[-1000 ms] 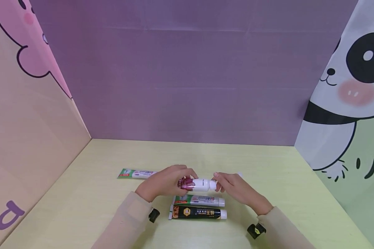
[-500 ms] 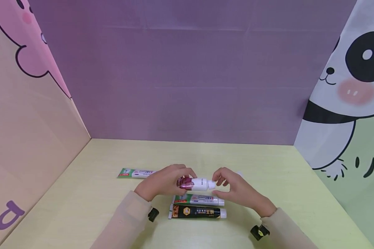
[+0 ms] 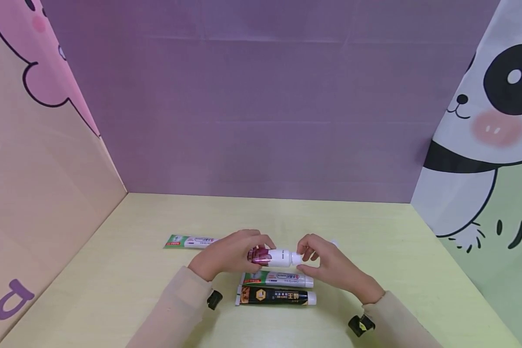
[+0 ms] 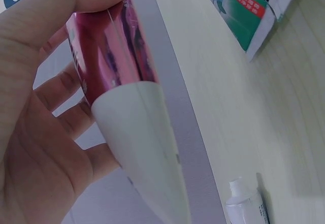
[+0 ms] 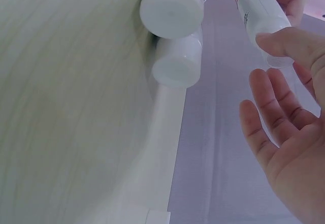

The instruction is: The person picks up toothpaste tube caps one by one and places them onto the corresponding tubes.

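red-and-white tube (image 3: 276,258) being held up over a pale surface (image 3: 113,275)

a person's left hand (image 3: 232,253) is gripping the tube by its shiny red end, thumb on one side and fingers curling around the other, while its white end is pointing toward the right hand (image 3: 337,263). that right hand is hovering around the white cap (image 3: 296,259), thumb and fingers standing apart; whether any fingertip is touching the cap, one cannot tell. the tube is lying nearly level in the head view, just beyond two others resting side by side on the surface: a green-and-white tube (image 3: 278,279) and, nearest the person, a black tube (image 3: 276,296), both turning their white caps to the right. farther back, another green-and-white toothpaste (image 3: 191,242) is lying at the left, partly disappearing behind the left hand. a small white tip (image 3: 335,243) is peeking out behind the right hand, too little showing to identify. beige sleeves (image 3: 169,309) are covering the forearms. behind it all a purple wall (image 3: 261,111) is rising, with a cartoon panda (image 3: 496,111) filling the right side and a pink cartoon figure (image 3: 52,72) occupying the upper left.
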A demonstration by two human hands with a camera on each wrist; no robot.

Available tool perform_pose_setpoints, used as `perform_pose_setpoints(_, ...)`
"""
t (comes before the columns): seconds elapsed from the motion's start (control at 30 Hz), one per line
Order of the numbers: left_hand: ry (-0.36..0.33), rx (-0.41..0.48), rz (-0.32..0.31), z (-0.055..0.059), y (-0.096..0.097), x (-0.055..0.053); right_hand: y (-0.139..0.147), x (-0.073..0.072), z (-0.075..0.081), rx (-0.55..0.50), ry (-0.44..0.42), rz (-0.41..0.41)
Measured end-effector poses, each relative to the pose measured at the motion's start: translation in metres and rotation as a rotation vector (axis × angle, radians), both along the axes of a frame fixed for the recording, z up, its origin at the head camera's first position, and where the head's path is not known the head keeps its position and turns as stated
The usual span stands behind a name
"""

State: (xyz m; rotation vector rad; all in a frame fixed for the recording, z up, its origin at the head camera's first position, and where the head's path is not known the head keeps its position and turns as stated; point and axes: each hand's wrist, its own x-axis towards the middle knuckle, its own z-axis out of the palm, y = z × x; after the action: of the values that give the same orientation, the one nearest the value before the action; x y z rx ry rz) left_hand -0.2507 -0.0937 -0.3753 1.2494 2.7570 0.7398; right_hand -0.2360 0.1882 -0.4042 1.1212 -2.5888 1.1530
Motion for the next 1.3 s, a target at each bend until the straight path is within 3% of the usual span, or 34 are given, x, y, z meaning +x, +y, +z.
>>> perform_pose_setpoints(0.23, 0.019, 0.007, -0.013, 0.0006, 0.0004, -0.0005, 0.0007, -0.0009, -0.0002, 0.007, -0.005, -0.016)
perform_pose_setpoints(1.3, 0.024, 0.0, -0.03, 0.0012, -0.0015, -0.0033, -0.0041, -0.0036, -0.0036, 0.129, -0.205, -0.087)
